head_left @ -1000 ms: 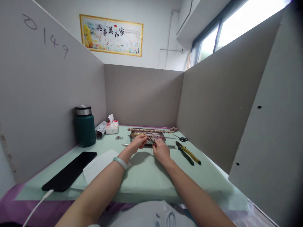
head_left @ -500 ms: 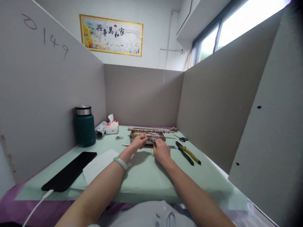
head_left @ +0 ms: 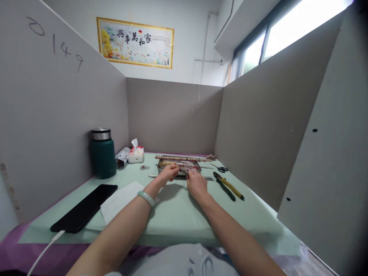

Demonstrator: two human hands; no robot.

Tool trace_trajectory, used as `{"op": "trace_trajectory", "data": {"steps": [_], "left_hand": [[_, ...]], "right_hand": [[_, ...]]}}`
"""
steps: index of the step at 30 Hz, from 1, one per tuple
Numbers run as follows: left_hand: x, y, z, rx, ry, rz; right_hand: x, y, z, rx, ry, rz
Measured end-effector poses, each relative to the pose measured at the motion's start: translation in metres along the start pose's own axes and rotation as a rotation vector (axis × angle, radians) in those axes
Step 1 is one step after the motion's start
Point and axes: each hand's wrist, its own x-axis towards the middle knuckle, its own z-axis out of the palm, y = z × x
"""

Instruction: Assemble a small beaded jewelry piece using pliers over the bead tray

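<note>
Fingers pinched together, my left hand [head_left: 170, 173] is closed in front of the metal tray [head_left: 160, 168]; what it pinches is too small to make out. My right hand [head_left: 197, 183] grips a thin, pointed dark metal tool [head_left: 183, 171], its tip directed toward the left fingertips. The tray behind both hands holds many small red and gold beads [head_left: 186, 165]. Across its back lies a wooden stick strung with red beads [head_left: 181, 158]. A thin silvery rod [head_left: 208, 178] runs along the tray's front, partly hidden behind my hands.
Pliers with green and yellow handles [head_left: 229, 188] and black scissors [head_left: 222, 169] lie at right. Small rings [head_left: 145, 168], a tissue pack [head_left: 136, 154], a green bottle [head_left: 103, 159], a phone [head_left: 86, 207] on a cable and white paper [head_left: 122, 199] are left. Grey partitions [head_left: 175, 115] surround the table.
My right hand has shifted very slightly, with the pointed tool still in it. My left hand and the things on the table look the same.
</note>
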Motion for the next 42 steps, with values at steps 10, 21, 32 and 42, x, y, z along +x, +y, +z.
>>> {"op": "trace_trajectory", "data": {"steps": [10, 21, 32, 42], "left_hand": [[0.004, -0.006, -0.001, -0.043, 0.018, 0.001], [0.011, -0.015, 0.0, 0.167, 0.086, 0.12], [0.001, -0.001, 0.005, -0.179, -0.015, 0.089], [0.001, -0.003, 0.005, -0.236, -0.05, 0.067]], "right_hand": [[0.002, -0.003, 0.002, 0.08, -0.113, 0.057], [0.008, 0.0, 0.011, 0.319, -0.122, 0.072], [0.012, -0.001, 0.011, 0.761, -0.162, 0.117], [0.012, -0.001, 0.013, 0.862, -0.164, 0.117]]}}
